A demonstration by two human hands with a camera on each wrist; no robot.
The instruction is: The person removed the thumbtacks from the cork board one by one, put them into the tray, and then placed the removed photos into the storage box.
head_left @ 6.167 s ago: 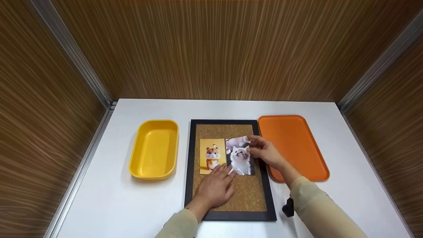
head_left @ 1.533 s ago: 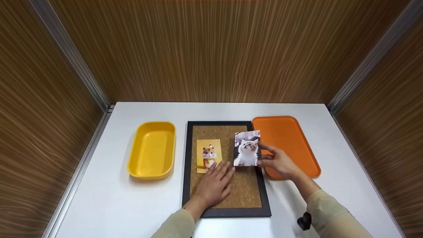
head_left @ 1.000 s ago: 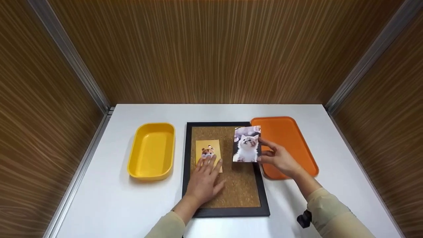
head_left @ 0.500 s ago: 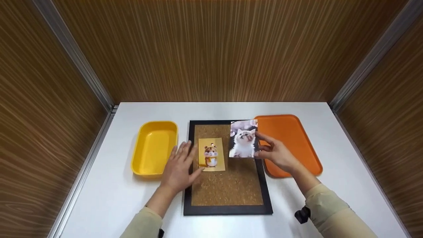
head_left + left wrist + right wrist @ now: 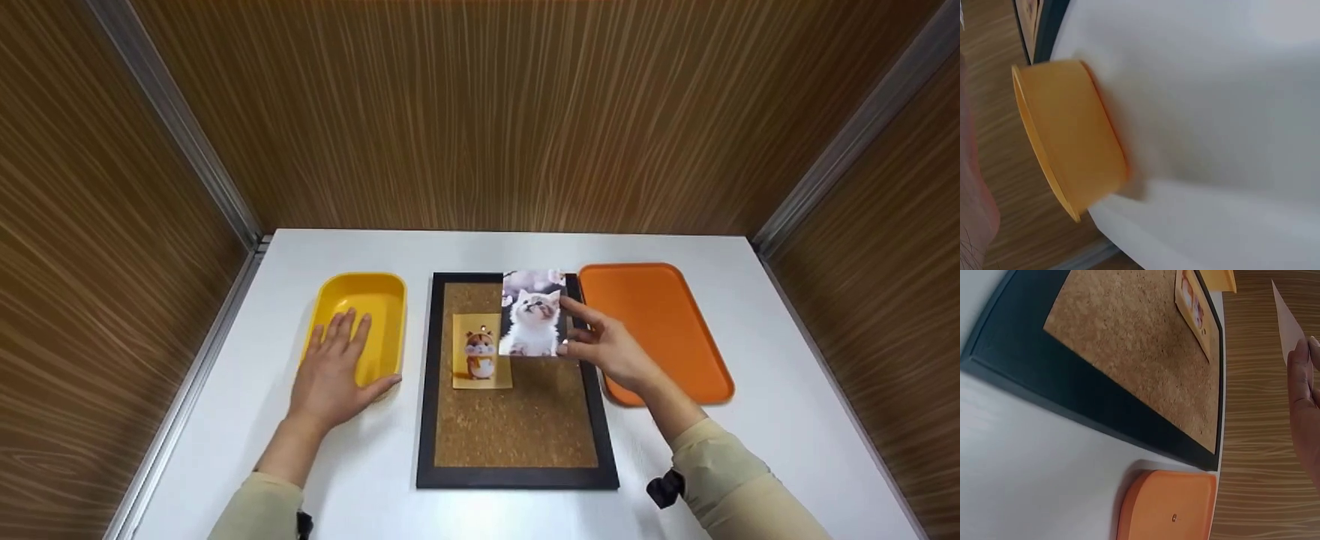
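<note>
Kitten photo [image 5: 531,315]: you held it lifted above the upper right part of the cork board [image 5: 517,420], picture side up, its right edge pinched in the fingers of your right hand [image 5: 609,351]. In the right wrist view only a pale sliver of the print [image 5: 1289,326] showed against your fingertips [image 5: 1300,377]. Hamster photo [image 5: 481,351] lay flat on the cork at roughly 9 o'clock from the kitten photo, the lifted print's left edge overlapping it in the head view; whether they touched, I could not tell.

Your left hand [image 5: 335,369] lay flat, fingers straight and spread, gripping nothing, over the near end of the yellow tub [image 5: 358,330], thumb out past its near rim. The tub sat at 9 o'clock from the board; the left wrist view showed its outer wall [image 5: 1072,135] on the white table [image 5: 525,251]. Orange tray [image 5: 652,322] lay at 3 o'clock from the board, just beside the black frame, and showed again in the right wrist view [image 5: 1165,506].
</note>
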